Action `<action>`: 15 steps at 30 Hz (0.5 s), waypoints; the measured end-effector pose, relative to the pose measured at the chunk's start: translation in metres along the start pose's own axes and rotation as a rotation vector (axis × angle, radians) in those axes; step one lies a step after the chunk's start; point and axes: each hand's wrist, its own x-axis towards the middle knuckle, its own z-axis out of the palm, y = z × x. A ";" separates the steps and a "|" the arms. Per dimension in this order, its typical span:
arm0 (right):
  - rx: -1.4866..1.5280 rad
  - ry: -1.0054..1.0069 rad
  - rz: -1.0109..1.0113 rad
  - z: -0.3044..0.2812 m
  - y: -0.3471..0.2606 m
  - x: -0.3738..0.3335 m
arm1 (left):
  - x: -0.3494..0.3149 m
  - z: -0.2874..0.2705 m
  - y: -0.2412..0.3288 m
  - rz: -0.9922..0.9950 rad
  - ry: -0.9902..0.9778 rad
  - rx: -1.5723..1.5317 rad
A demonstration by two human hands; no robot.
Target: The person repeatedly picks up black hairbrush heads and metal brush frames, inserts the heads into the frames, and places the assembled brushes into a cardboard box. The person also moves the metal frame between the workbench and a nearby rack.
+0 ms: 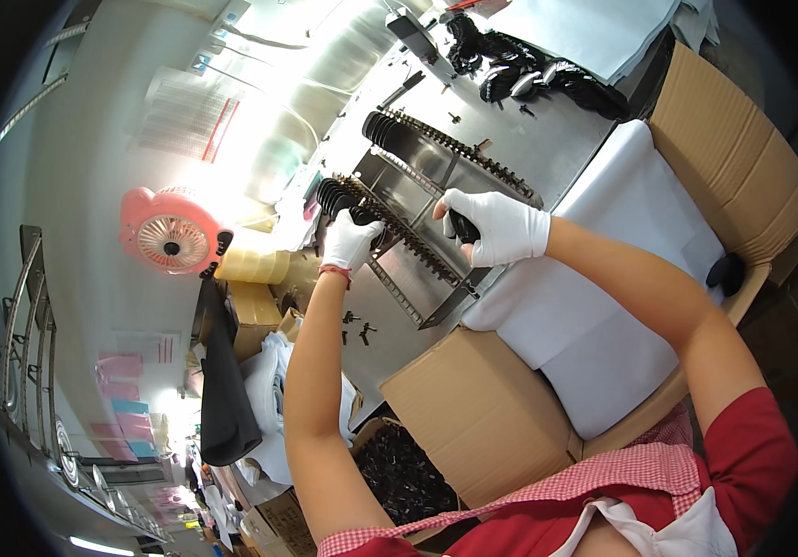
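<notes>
My two hands, gloved in white, are at a metal rack (405, 168) with toothed rails, set on a steel table (561, 135). My right hand (508, 227) pinches a dark, rounded piece (461, 226) between thumb and fingers, at the rack's right side. My left hand (351, 243) curls at the rack's left side, beside a row of black discs (334, 194) ranged along the nearer rail; I cannot tell whether it grips one. A second row of black discs (379, 130) lines the left end of the far rail. A crumpled black plastic bag (594, 85) lies at the far right of the table, while small dark fittings (367, 332) are scattered just left of the rack. Near me, to the right, white sheeting (608, 260) drapes an open cardboard box (478, 395); left of it sits a heap of small black pieces (399, 469). A pink fan (173, 232) is at left.
</notes>
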 end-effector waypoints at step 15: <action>-0.023 0.351 -0.399 0.036 -0.011 0.007 | -0.113 0.005 0.087 0.067 -0.045 -0.796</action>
